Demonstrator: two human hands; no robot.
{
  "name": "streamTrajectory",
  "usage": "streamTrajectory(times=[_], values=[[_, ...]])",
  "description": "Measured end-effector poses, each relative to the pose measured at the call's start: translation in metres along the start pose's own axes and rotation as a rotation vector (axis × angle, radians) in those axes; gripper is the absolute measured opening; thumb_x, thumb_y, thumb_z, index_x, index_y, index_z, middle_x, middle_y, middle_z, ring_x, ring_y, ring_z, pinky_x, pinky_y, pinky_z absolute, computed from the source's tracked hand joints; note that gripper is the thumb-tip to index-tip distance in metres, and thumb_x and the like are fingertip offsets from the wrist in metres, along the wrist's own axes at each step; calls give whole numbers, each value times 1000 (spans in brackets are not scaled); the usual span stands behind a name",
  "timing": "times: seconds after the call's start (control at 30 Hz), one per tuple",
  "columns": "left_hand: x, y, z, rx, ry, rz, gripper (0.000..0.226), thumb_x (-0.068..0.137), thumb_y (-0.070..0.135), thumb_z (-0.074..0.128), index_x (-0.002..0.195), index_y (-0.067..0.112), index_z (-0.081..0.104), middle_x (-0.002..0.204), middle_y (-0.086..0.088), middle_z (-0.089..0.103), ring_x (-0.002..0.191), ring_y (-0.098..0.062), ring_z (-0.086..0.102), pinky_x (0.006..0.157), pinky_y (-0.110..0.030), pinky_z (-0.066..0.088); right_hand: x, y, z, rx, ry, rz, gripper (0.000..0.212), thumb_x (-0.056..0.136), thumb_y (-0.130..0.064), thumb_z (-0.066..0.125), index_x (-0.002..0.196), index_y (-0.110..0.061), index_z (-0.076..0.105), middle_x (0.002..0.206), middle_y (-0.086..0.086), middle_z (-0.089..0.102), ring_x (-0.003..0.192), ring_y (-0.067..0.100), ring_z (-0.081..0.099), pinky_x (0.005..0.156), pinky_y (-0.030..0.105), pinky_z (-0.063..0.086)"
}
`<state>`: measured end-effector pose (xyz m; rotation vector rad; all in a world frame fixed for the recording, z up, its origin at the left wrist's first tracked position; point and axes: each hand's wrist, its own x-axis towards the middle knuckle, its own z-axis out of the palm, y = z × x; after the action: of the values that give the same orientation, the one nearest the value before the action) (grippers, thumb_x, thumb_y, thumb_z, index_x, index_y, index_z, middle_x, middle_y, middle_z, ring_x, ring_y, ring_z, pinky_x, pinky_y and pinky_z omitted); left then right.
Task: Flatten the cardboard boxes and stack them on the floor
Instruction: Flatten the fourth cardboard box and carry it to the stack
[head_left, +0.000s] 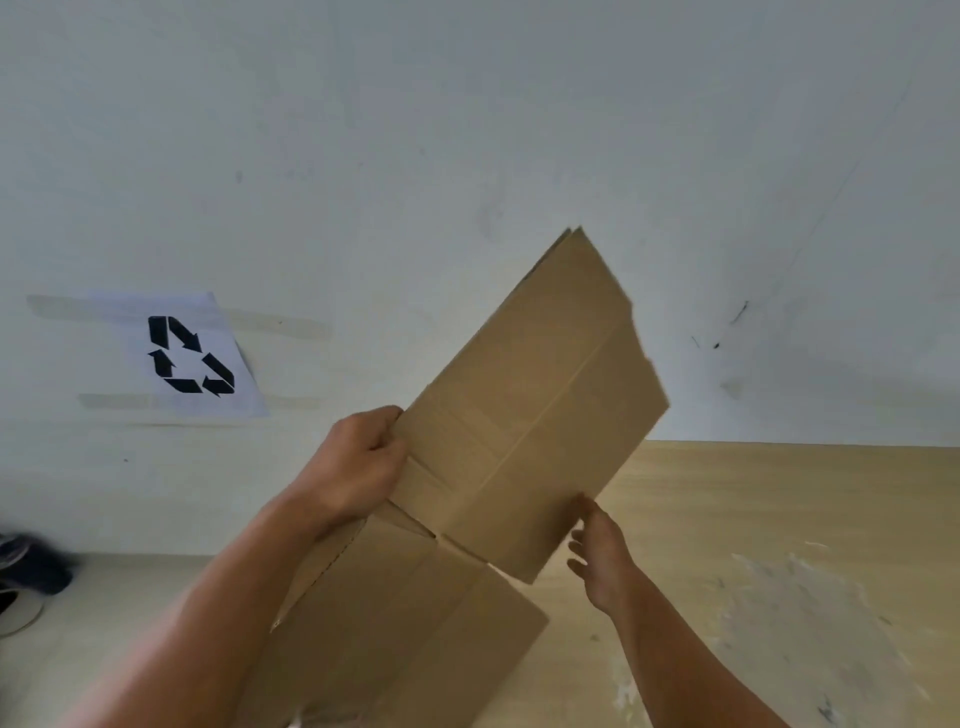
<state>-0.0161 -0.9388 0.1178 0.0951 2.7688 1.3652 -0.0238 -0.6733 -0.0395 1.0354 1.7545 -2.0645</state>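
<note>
**Operator:** Report the position of the workpiece.

**Supervisor:** The cardboard box (519, 415) is clear of the floor (779, 493) and held tilted in front of the wall (467, 130). Its top corner points up and to the right. The upper panels lie nearly flat on each other. The lower panels hang from a fold and splay toward the person.

**Operator:** Report the hands.

**Supervisor:** The left hand (358, 467) grips the box's left edge with its fingers curled round it. The right hand (597, 551) is spread, with its fingertips touching the lower right edge. It is not clamping anything.

**Operator:** What is the procedure for this step?

**Supervisor:** As a recommendation:
1. Close the right hand on the right edge so both edges are controlled.
2. Bring the hanging panels into line with the upper ones along the existing crease. Do not force a new fold.
3. Press the layers together before lowering.
4. Lay the box flat on the floor near the wall's foot, to the right of the recycling sign (192, 356).

No stack is in view, so I cannot confirm where it lies. The pale scuffed patch (800, 613) may be dusty, so avoid it if possible.
</note>
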Motion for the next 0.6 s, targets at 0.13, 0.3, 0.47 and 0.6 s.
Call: streamTrajectory(times=[0.13,0.3,0.47,0.6], values=[[5,-13,5,-370,-29,-114,24,74,14,47,84,3,66,74,-12,62,70,-22,56,66,-38,44,-5,13,-29,353,-209,99,63,94,-58,40,130,-11,61,113,13,71,105,33,65,92,46,51],[8,-40,25,-604,4,-268,34,87,-8,39,91,2,71,76,-12,72,65,-22,66,56,-27,54,-12,1,-55,353,-309,47,82,90,-74,29,128,-9,61,126,18,66,119,38,60,106,52,43],[6,-52,42,-740,-14,-319,28,88,-7,39,81,0,65,61,-8,63,52,-18,59,46,-23,48,-6,2,-60,308,-350,92,87,84,-79,33,133,-12,59,128,19,64,124,39,55,110,52,37],[11,-54,48,-797,-79,-300,24,67,6,51,83,-4,66,74,-18,62,68,-29,58,60,-32,46,-10,17,-48,390,-452,167,86,86,-77,34,135,-10,58,137,18,58,128,37,53,113,53,33]])
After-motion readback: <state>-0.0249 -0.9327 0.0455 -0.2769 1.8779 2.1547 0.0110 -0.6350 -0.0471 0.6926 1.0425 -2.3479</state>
